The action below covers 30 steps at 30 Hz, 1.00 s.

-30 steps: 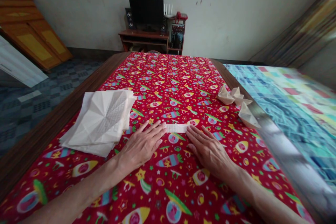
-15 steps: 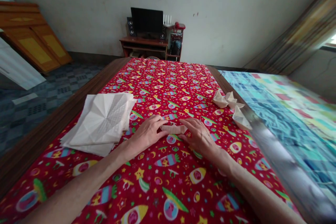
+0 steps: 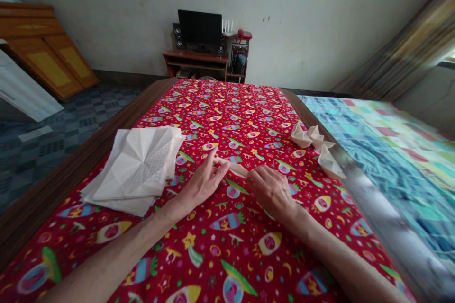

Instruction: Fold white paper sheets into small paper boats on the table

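Between my hands, low over the red patterned cloth, is a narrow strip of folded paper (image 3: 238, 169), whitish and slightly slanted. My left hand (image 3: 206, 177) has its left end between thumb and fingers, with the index finger raised. The fingers of my right hand (image 3: 270, 189) are curled round the strip's right end and hide it. To the left lies a stack of creased paper sheets (image 3: 133, 165), the top one marked with folds that fan out from its middle. Several small folded paper boats (image 3: 301, 136) sit at the table's right edge.
The red cloth (image 3: 227, 113) covers most of a dark wooden table (image 3: 117, 113). A bed with a blue and checked cover (image 3: 369, 151) adjoins on the right. Past the far end stand a desk (image 3: 195, 58) with a monitor (image 3: 199, 31), and a wooden cabinet (image 3: 53, 57) at left.
The paper strip has turned from level to slanting, its left end higher. My right fingers have curled in round its end, and my left index finger has lifted.
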Each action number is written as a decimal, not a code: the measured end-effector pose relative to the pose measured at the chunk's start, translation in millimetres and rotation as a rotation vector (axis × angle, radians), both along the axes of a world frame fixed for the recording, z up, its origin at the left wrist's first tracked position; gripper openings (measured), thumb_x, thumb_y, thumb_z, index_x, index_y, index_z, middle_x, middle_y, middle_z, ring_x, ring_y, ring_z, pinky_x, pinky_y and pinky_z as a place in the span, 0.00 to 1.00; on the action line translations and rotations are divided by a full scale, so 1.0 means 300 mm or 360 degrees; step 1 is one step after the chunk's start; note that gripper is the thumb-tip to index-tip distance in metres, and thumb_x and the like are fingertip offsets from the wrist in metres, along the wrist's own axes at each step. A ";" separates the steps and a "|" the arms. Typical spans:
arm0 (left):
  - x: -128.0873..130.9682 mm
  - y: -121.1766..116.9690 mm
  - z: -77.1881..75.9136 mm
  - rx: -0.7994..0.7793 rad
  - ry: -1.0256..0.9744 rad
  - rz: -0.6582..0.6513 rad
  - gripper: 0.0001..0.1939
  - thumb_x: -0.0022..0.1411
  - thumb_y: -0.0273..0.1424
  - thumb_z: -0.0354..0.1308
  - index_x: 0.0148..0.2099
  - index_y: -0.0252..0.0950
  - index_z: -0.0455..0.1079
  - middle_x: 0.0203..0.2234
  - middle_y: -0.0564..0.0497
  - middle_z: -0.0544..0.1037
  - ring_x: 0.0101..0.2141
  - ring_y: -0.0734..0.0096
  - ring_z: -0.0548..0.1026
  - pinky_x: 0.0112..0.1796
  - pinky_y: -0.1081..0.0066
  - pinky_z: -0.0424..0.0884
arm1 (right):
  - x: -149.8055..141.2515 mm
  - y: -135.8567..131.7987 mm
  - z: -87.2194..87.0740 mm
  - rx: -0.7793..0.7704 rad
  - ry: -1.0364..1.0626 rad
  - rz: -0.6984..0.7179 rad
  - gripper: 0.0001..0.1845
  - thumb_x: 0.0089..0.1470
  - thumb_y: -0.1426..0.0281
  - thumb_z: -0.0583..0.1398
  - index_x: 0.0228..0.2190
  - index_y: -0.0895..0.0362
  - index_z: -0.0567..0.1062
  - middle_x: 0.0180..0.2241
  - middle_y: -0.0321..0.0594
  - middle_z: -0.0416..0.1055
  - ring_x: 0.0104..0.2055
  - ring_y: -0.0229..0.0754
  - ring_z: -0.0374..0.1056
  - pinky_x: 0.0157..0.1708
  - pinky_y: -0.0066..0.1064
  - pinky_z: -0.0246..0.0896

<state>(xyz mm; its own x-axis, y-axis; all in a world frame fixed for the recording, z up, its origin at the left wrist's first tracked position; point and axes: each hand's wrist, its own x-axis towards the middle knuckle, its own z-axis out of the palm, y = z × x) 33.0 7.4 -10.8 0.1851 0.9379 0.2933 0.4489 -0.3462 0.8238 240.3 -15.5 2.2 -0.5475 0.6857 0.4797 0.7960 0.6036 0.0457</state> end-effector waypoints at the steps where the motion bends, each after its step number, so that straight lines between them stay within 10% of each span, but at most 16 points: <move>1: 0.010 -0.006 0.000 -0.0001 -0.0003 0.0005 0.23 0.67 0.38 0.48 0.61 0.35 0.56 0.38 0.46 0.77 0.35 0.65 0.78 0.37 0.67 0.75 | -0.013 -0.006 0.001 0.0027 -0.0019 0.0004 0.12 0.61 0.72 0.52 0.28 0.56 0.71 0.26 0.38 0.69 0.27 0.38 0.61 0.26 0.30 0.49; 15: 0.030 -0.023 0.001 -0.0068 0.0150 -0.0190 0.15 0.63 0.28 0.48 0.51 0.32 0.66 0.43 0.43 0.77 0.44 0.61 0.76 0.44 0.64 0.72 | -0.071 -0.025 0.001 -0.0603 0.0754 -0.0057 0.11 0.60 0.64 0.54 0.41 0.57 0.70 0.29 0.39 0.73 0.29 0.38 0.68 0.29 0.26 0.57; 23: 0.043 -0.020 -0.004 0.0009 0.0153 -0.0178 0.18 0.57 0.22 0.50 0.50 0.33 0.68 0.41 0.45 0.77 0.42 0.64 0.75 0.46 0.67 0.71 | -0.074 0.015 -0.027 -0.1042 0.0932 -0.0295 0.12 0.52 0.68 0.57 0.19 0.58 0.70 0.16 0.32 0.63 0.19 0.32 0.58 0.20 0.23 0.47; 30: 0.032 -0.014 0.000 -0.0518 -0.0235 -0.0342 0.28 0.55 0.23 0.50 0.60 0.32 0.60 0.36 0.47 0.77 0.36 0.68 0.76 0.37 0.71 0.72 | -0.068 0.016 -0.014 -0.1048 0.1000 -0.0279 0.13 0.50 0.68 0.56 0.17 0.58 0.67 0.15 0.31 0.60 0.18 0.31 0.55 0.19 0.23 0.45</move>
